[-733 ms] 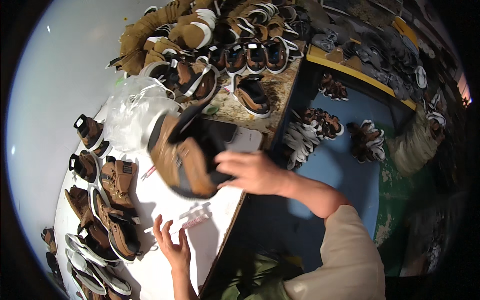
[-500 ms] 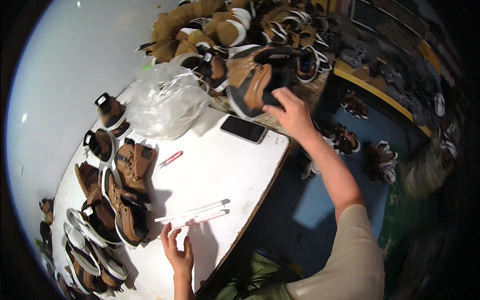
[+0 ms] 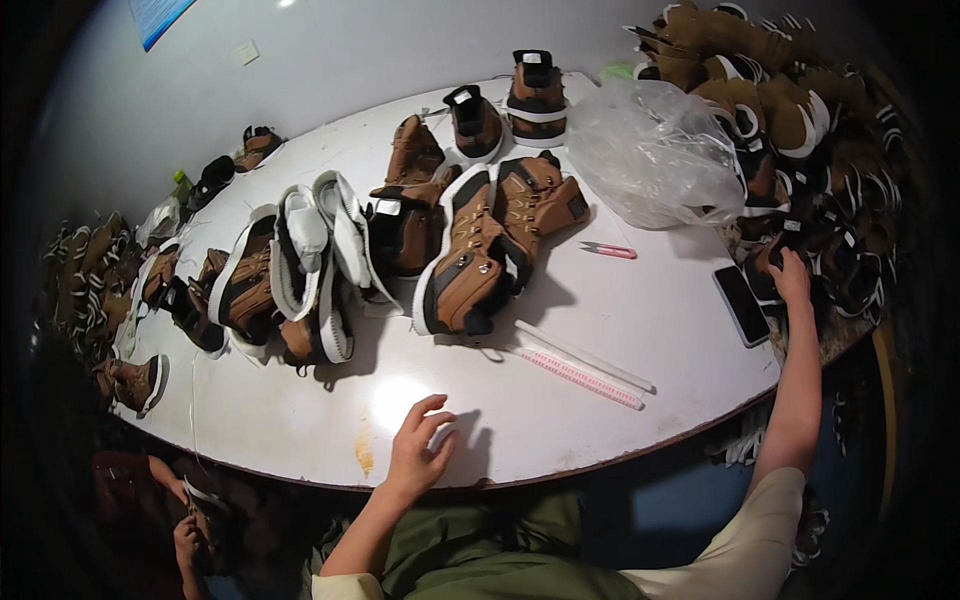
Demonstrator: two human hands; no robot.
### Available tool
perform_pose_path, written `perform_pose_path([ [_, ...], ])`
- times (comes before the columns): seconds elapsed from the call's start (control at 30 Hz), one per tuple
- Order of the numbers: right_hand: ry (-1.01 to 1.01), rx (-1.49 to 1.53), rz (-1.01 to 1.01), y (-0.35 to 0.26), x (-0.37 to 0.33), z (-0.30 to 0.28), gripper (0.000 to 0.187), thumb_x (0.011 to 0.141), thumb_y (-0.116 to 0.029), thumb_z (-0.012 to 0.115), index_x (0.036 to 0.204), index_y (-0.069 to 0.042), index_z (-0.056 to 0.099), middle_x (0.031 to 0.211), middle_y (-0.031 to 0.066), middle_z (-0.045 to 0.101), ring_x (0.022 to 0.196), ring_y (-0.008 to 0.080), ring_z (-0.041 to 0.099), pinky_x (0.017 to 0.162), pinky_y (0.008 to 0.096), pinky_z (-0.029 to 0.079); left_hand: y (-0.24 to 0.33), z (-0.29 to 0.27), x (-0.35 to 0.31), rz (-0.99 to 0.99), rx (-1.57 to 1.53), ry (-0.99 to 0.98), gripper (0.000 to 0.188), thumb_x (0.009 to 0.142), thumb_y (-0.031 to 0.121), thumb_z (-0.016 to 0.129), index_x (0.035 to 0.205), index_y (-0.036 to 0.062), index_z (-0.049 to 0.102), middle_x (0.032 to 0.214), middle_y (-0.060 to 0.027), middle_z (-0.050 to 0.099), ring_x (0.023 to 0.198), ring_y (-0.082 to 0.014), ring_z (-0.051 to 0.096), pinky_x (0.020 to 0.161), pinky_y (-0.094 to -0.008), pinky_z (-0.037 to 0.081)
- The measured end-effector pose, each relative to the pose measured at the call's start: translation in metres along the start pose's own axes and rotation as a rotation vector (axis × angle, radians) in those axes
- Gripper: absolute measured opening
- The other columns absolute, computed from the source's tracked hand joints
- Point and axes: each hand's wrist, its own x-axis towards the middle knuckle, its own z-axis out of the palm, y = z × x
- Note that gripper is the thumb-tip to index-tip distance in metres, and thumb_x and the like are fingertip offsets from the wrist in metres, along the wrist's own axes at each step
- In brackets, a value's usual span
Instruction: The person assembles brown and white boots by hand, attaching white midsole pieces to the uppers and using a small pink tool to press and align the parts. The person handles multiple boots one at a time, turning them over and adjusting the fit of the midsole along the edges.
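Note:
At the right end of the white table (image 3: 570, 440), my right hand (image 3: 793, 278) reaches out to a brown and black shoe (image 3: 762, 270) on the edge of the pile. Its fingers are closed at the shoe's dark collar, partly hidden. My left hand (image 3: 418, 450) hovers above the table's front edge, fingers apart and holding nothing. Closest to it on the tabletop are a clear ruler with red markings (image 3: 585, 380) and a white stick (image 3: 590, 358) lying alongside. A black-screened phone (image 3: 742, 306) rests beside my right forearm.
Several brown shoes (image 3: 465, 270) with white edging stand across the table's left and middle. Red-handled thread snips (image 3: 608, 250) lie near a crumpled clear plastic bag (image 3: 650, 155). A big heap of shoe uppers (image 3: 780, 100) fills the far right. Another person's hands (image 3: 186, 540) hold a shoe at lower left.
The view has swung left, bringing more shoes and another person's hands into sight. My right hand has moved from the near side of a raised shoe to a shoe's collar. My left hand stays empty.

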Motion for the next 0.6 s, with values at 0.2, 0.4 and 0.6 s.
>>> perform_pose_path([
  [0.2, 0.279, 0.079, -0.17, -0.109, -0.036, -0.031, 0.037, 0.085, -0.019, 0.062, 0.118, -0.007, 0.052, 0.122, 0.0129, 0.051, 0.105, 0.0361, 0.057, 0.081, 0.0449, 0.049, -0.037, -0.026, -0.007, -0.239, -0.215, 0.158, 0.023, 0.079, -0.001, 0.063, 0.101, -0.0001, 0.06, 0.111, -0.0153, 0.058, 0.1, -0.0245, 0.059, 0.083, -0.0303, 0.048],
  [0.4, -0.481, 1.209, -0.439, -0.338, -0.193, -0.075, 0.029, 0.087, -0.022, 0.066, 0.104, 0.001, 0.065, 0.096, 0.0089, 0.067, 0.084, 0.0152, 0.063, 0.076, 0.0274, 0.05, -0.063, -0.016, 0.076, -0.155, -0.135, 0.324, 0.035, 0.084, 0.01, 0.062, 0.116, 0.0, 0.054, 0.115, -0.0146, 0.057, 0.106, -0.0259, 0.056, 0.09, -0.0331, 0.045],
  [0.6, -0.589, 1.329, -0.142, -0.441, -0.224, -0.006, 0.039, 0.085, -0.031, 0.068, 0.096, 0.005, 0.059, 0.088, 0.0105, 0.064, 0.082, 0.0131, 0.058, 0.072, 0.0293, 0.048, -0.116, 0.012, 0.107, -0.2, -0.555, 0.046, 0.059, 0.085, 0.008, 0.06, 0.137, -0.0038, 0.034, 0.136, -0.0184, 0.045, 0.124, -0.0246, 0.044, 0.102, -0.0317, 0.034],
])
